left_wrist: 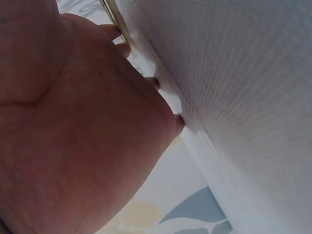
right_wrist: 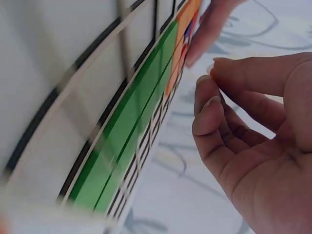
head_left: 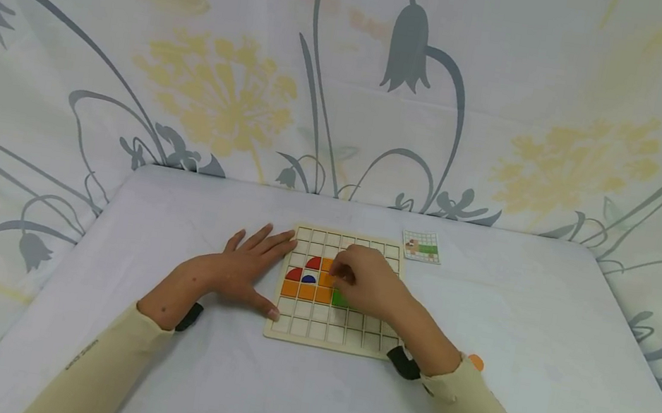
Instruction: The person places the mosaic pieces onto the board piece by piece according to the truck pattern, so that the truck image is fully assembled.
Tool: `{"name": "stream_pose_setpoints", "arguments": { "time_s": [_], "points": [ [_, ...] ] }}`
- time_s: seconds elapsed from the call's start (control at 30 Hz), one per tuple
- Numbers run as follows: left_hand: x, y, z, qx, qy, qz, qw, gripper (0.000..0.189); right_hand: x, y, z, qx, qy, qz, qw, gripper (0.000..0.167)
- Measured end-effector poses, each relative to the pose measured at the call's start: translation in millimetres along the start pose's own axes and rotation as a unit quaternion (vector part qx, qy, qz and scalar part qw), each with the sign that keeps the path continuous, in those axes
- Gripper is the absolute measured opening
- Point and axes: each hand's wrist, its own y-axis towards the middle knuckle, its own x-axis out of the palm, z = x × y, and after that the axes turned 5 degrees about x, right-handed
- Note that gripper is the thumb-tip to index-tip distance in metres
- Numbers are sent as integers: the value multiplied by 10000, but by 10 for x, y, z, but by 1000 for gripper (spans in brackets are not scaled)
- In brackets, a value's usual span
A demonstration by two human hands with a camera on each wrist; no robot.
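A pale wooden grid board (head_left: 309, 329) lies on the table. Orange square tiles (head_left: 307, 292), red rounded tiles (head_left: 294, 274), a blue half-round tile (head_left: 309, 279) and green tiles (right_wrist: 131, 126) fill some of its cells. My left hand (head_left: 244, 272) lies flat with fingers spread at the board's left side, thumb tip and fingertips at its edge. Over the middle of the board is my right hand (head_left: 368, 280). Its thumb and index finger pinch a small thin piece (right_wrist: 210, 69) that shows only a pale sliver and a bit of orange; the fingers hide the rest.
A small printed card (head_left: 421, 246) with a coloured grid pattern lies beyond the board's top right corner. An orange round piece (head_left: 476, 362) rests on the white tablecloth (head_left: 302, 402), partly behind the right sleeve. A flower-print cloth (head_left: 347, 95) hangs behind the table.
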Motion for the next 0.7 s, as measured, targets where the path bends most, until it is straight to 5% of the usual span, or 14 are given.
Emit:
{"name": "stream_pose_setpoints", "arguments": {
  "time_s": [0.47,0.7],
  "points": [
    [-21,-10,27,-33,-84,9,10000,130,-353,-833,445,455,-19,229,9987,9],
    [-15,-9,20,-23,-130,-14,9999,130,-348,-1141,569,816,-202,107,9964,13]
  ]
}}
